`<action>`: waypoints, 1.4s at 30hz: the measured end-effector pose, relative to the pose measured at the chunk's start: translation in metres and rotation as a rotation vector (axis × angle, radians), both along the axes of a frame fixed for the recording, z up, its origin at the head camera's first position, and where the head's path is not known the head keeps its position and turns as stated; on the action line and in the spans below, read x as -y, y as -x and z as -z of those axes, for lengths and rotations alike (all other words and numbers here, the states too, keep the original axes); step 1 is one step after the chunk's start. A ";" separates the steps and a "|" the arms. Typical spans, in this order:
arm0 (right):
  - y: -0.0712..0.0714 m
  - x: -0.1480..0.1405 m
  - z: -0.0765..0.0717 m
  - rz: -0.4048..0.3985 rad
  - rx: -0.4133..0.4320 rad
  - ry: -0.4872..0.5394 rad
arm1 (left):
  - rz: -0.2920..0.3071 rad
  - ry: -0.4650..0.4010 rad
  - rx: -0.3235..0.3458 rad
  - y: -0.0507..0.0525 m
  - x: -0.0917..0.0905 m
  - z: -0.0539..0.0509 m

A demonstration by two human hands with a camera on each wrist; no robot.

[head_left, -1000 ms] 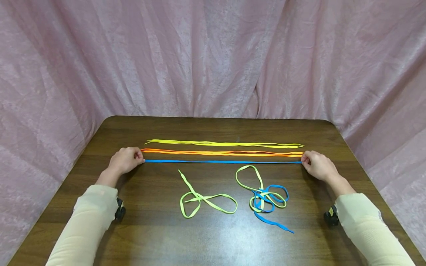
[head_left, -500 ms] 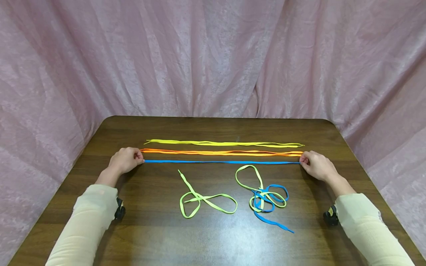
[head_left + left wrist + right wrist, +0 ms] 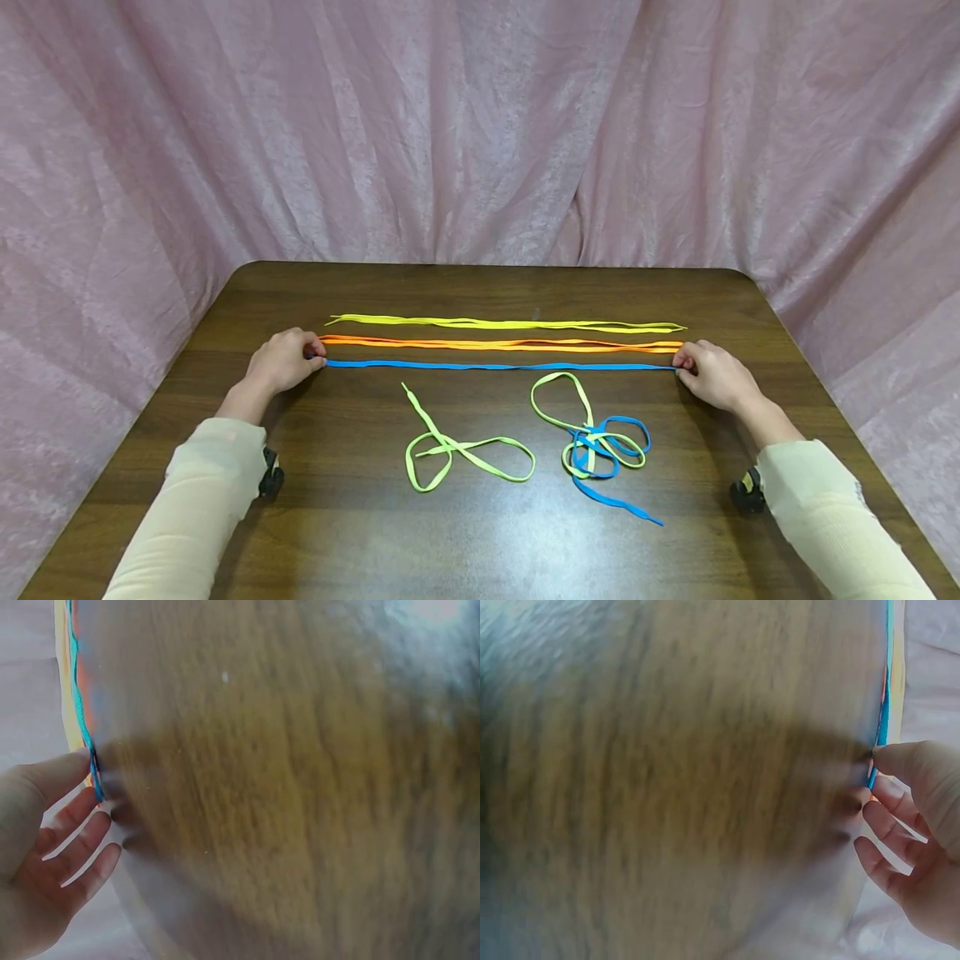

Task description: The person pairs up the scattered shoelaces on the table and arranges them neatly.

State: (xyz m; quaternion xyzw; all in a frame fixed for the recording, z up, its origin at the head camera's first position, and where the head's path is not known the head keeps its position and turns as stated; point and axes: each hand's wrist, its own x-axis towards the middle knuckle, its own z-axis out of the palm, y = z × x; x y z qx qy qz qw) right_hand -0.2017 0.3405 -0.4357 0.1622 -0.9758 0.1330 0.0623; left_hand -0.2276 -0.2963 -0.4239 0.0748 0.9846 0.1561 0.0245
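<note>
A blue lace (image 3: pixel 465 366) runs nearly straight across the table, below the orange laces (image 3: pixel 465 344). At its left end the left hand (image 3: pixel 281 362) holds it between thumb and fingers; the left wrist view shows the blue lace (image 3: pixel 81 709) passing under the thumb of that hand (image 3: pixel 45 847). The right hand (image 3: pixel 716 375) pinches the other end, and in the right wrist view the blue lace (image 3: pixel 884 712) meets the thumb and index finger of this hand (image 3: pixel 922 825).
Yellow laces (image 3: pixel 510 325) lie stretched beyond the orange ones. Nearer the body are a loosely looped light-green lace (image 3: pixel 468 454) and, to its right, another light-green lace (image 3: pixel 580 392) tangled with a blue lace (image 3: pixel 615 502). A pink curtain (image 3: pixel 480 133) hangs behind the table (image 3: pixel 480 283).
The right hand has shifted slightly left. The blue lace looks a little slacker and wavier, and a bit of blue now shows at the left fingertips.
</note>
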 end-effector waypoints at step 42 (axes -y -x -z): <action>-0.058 0.069 -0.012 -0.399 -0.157 0.026 | 0.360 0.046 -0.245 -0.033 -0.080 -0.027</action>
